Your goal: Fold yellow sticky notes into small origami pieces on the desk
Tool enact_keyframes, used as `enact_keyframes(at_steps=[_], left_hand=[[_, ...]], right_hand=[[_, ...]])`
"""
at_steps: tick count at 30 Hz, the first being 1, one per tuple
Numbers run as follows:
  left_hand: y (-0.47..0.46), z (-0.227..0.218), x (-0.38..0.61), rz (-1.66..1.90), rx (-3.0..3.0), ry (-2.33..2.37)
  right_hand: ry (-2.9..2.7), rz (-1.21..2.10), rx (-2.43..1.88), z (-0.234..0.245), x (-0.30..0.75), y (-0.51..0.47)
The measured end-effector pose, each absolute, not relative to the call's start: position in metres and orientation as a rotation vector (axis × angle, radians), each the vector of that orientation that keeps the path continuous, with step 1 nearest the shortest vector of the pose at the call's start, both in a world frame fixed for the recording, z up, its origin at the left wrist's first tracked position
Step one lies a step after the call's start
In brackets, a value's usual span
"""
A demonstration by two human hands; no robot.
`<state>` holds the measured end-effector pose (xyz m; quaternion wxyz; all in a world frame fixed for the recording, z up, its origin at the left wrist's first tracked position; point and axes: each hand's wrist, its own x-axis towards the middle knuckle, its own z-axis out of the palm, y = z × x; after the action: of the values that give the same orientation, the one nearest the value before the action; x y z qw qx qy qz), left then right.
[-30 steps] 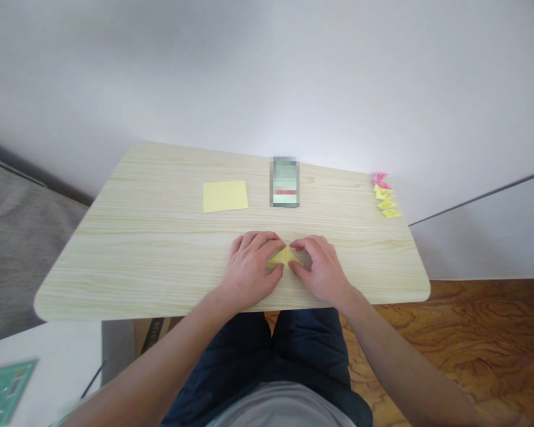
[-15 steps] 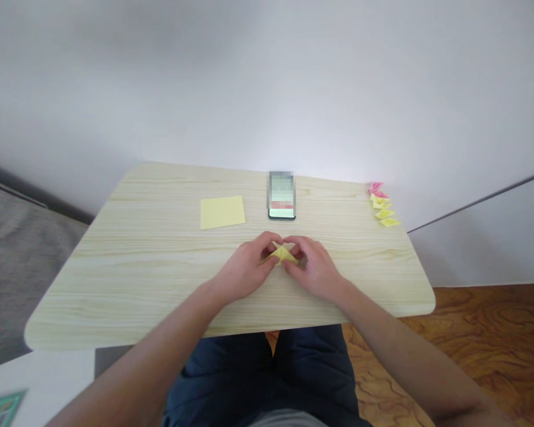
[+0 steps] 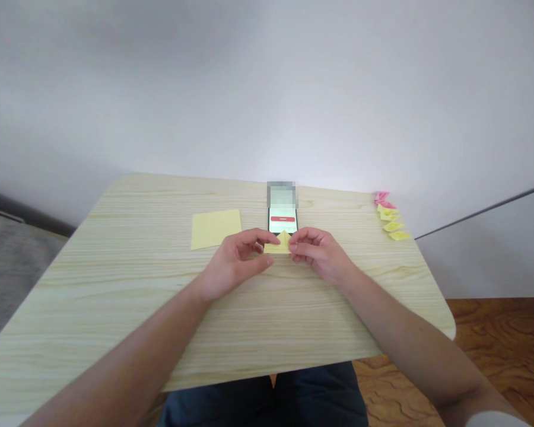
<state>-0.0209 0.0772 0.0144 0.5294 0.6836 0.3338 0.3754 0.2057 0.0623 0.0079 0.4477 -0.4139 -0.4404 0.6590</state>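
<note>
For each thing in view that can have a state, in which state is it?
Held yellow paper: folded, pointed at top
Left hand: thumb and index finger apart
Right hand: pinching the held paper
Larger yellow paper: lying flat
Phone: screen lit
Pink paper piece: folded
Three yellow pieces: folded

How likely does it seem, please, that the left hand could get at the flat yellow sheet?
Probably yes: the yellow sheet lies just beyond and left of the left hand, with nothing visible blocking the way, and the right hand pinches the folded paper.
</note>
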Motion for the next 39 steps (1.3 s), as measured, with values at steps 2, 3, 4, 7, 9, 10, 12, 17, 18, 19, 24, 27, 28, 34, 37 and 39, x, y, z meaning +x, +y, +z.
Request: enact_keyframes(at_steps=[2, 3, 4, 7, 9, 10, 12, 17, 18, 19, 24, 27, 28, 34, 37, 39], left_hand=[[0.073, 0.015, -0.022, 0.958, 1.772, 0.846], [0.072, 0.015, -0.022, 1.01, 1.857, 0.869], [0.07, 0.014, -0.022, 1.082, 1.949, 0.873], [0.069, 0.012, -0.021, 1.209, 2.192, 0.85], [0.068, 0.012, -0.02, 1.239, 2.269, 0.835], [0.067, 0.012, -0.019, 1.252, 2.268, 0.836], [0.065, 0.014, -0.018, 1.263, 2.189, 0.858], [0.059, 0.015, -0.016, 1.045, 1.782, 0.967], [0.059, 0.013, -0.015, 1.008, 1.706, 0.968], [0.058, 0.012, -0.015, 0.983, 1.638, 0.961], [0.056, 0.009, -0.01, 0.944, 1.47, 0.906], [0.055, 0.01, -0.009, 1.007, 1.492, 0.92], [0.055, 0.01, -0.009, 1.022, 1.496, 0.924], [0.053, 0.012, -0.01, 1.067, 1.469, 0.891], [0.05, 0.012, -0.009, 1.103, 1.497, 0.927], [0.049, 0.012, -0.007, 1.123, 1.532, 0.948]], right_hand=[[-0.996, 1.724, -1.013, 0.007, 0.206, 0.06], [-0.955, 1.767, -1.006, 0.008, 0.206, 0.059], [-0.922, 1.802, -0.999, 0.008, 0.206, 0.058], [-0.876, 1.872, -0.98, 0.01, 0.206, 0.055], [-0.889, 1.893, -0.986, 0.011, 0.207, 0.054], [-0.919, 1.883, -1.0, 0.012, 0.207, 0.053], [-1.048, 1.765, -1.061, 0.014, 0.209, 0.052], [-1.525, 1.068, -1.188, 0.02, 0.208, 0.041], [-1.548, 1.025, -1.181, 0.021, 0.207, 0.038], [-1.548, 1.024, -1.173, 0.02, 0.205, 0.036], [-1.463, 1.117, -1.182, 0.017, 0.2, 0.03], [-1.453, 1.112, -1.195, 0.016, 0.199, 0.03], [-1.44, 1.123, -1.195, 0.016, 0.199, 0.029], [-1.32, 1.252, -1.093, 0.014, 0.2, 0.029], [-1.313, 1.283, -1.079, 0.015, 0.199, 0.029], [-1.316, 1.289, -1.079, 0.016, 0.199, 0.029]])
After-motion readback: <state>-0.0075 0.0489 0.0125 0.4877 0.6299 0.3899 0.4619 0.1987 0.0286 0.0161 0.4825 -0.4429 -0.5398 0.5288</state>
